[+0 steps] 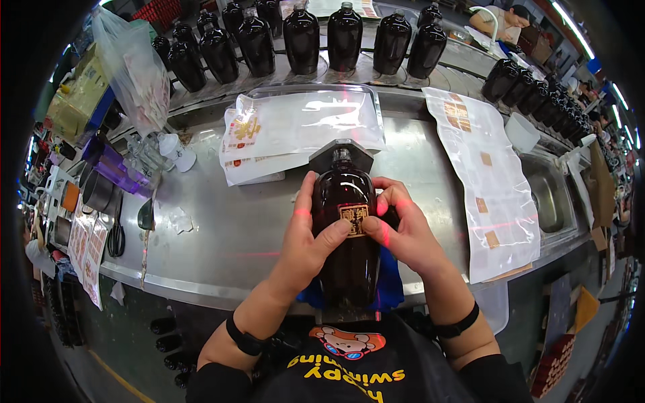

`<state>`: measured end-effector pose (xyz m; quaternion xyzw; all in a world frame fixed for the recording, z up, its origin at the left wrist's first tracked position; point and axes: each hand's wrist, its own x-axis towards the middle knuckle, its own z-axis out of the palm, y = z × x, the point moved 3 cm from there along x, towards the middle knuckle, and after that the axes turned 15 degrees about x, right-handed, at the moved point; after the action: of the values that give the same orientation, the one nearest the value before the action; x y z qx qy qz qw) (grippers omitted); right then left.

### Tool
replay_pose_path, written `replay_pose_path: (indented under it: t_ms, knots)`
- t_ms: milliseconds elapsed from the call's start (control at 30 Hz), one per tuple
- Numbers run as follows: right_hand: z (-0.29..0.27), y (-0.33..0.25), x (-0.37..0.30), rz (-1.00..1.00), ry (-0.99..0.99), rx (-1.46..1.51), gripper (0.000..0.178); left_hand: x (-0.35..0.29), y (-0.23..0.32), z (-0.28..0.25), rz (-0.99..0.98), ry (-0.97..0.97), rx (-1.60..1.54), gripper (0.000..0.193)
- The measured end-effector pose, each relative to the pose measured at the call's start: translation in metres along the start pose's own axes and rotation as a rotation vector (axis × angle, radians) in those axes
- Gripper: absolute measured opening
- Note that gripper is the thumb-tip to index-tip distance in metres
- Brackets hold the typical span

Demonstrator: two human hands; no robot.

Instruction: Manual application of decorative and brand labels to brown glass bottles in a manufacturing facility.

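A dark, glossy glass bottle [346, 272] lies in front of me, its neck pointing away, against a dark angular holder [363, 158]. A small gold-framed label [353, 221] sits on its front. My left hand [306, 235] is closed round the bottle's left side, its thumb on the label's left edge. From the right, my right hand [408, 232] grips the bottle, with its thumb at the label's right edge. Red light lines cross both hands. Blue cloth [390, 282] shows beneath the bottle.
Clear sheets with gold decals [245, 127] lie beyond the bottle; another label sheet [484, 195] is at right, near a sink [554, 201]. Several dark bottles [301, 40] line the far conveyor. A white spray bottle [176, 153] and purple bin [115, 168] stand left. A person [504, 23] sits far right.
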<state>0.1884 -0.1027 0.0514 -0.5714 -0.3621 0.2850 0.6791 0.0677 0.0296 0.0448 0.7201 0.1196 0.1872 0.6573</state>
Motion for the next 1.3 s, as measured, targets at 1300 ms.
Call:
replay_pose_path:
  t_ms: [1300]
  knots:
    - [0.006, -0.001, 0.002, -0.08, 0.055, -0.143, 0.042, 0.0, 0.001, 0.001, -0.004, 0.008, -0.026, 0.092]
